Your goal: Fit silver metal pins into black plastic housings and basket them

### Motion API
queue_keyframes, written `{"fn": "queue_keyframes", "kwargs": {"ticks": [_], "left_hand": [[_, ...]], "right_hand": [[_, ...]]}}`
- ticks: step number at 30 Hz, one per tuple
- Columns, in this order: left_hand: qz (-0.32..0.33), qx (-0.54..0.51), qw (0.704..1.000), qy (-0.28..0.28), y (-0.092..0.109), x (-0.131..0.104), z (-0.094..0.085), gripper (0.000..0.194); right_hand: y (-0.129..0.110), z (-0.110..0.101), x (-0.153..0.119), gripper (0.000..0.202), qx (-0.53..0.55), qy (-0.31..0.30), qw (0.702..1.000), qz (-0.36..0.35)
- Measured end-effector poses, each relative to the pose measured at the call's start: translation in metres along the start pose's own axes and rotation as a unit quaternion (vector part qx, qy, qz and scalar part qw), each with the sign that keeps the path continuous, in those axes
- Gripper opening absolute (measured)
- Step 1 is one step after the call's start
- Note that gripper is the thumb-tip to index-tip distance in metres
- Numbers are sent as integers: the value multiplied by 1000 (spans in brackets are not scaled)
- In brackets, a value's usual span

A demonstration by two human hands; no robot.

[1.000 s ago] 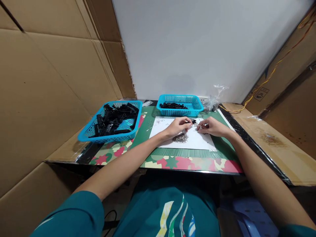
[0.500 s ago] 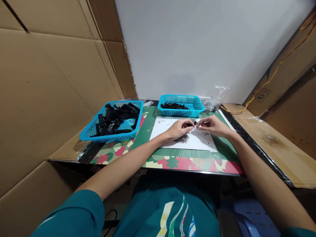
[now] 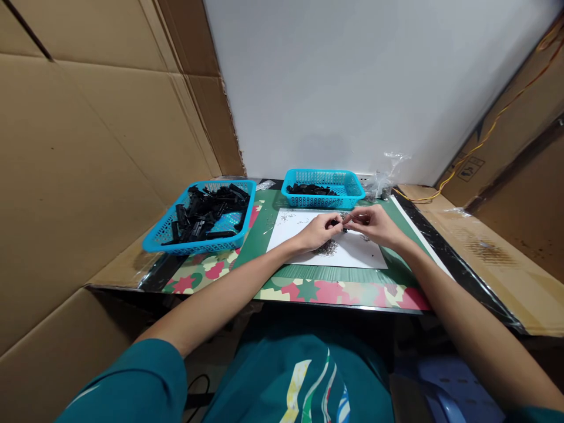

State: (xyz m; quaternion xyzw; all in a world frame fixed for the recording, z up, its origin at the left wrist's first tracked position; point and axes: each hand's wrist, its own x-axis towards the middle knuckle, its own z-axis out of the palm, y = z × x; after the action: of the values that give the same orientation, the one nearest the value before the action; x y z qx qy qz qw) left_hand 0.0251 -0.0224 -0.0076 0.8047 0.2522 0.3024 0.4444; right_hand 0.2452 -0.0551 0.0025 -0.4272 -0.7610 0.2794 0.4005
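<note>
My left hand [image 3: 321, 231] is closed on a small black part [image 3: 333, 222], mostly hidden by its fingers, above a white sheet [image 3: 291, 234]. My right hand [image 3: 373, 225] meets it from the right, thumb and forefinger pinched at the same part. Whether the right fingers hold something tiny of their own I cannot make out. Just below the left hand lies a pile of fine metal pieces [image 3: 326, 248]. More small metal bits [image 3: 288, 217] are scattered at the sheet's upper left.
A blue basket [image 3: 240, 239] of black plastic parts [image 3: 207, 211] stands at the left. Behind the sheet is a smaller blue basket [image 3: 326, 202] with dark pieces [image 3: 308, 189]. Clear plastic bags [image 3: 379, 185] lie at the back right. Cardboard walls [image 3: 110, 147] flank the table.
My right hand has moved a little to the left, so its fingertips now meet the left hand's at the black part. My left hand has barely shifted.
</note>
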Motion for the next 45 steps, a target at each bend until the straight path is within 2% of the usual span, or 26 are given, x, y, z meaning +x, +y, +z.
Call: {"fn": "queue_keyframes", "kwargs": {"ticks": [5,11,18,29,37,42,45], "left_hand": [[7,-15,1000,14,-6,3,-1,26],[-51,-75,996,13,-6,2,0,22],[-61,-106,992,17,-1,0,0,22],[-51,-107,993,6,-6,2,0,29],[-46,-106,993,14,-6,2,0,25],[-61,-104,992,46,-6,2,0,29],[-59,-103,992,47,-7,1,0,32]], "right_hand": [[-2,4,0,47,-10,12,1000,-7],[-2,4,0,46,-18,23,1000,-1],[-2,2,-2,49,-31,29,999,5],[-2,1,-2,46,-39,37,998,-9],[-2,2,-2,44,4,30,999,14],[-4,0,-2,52,35,65,996,49],[-3,1,-1,55,29,44,997,59]]}}
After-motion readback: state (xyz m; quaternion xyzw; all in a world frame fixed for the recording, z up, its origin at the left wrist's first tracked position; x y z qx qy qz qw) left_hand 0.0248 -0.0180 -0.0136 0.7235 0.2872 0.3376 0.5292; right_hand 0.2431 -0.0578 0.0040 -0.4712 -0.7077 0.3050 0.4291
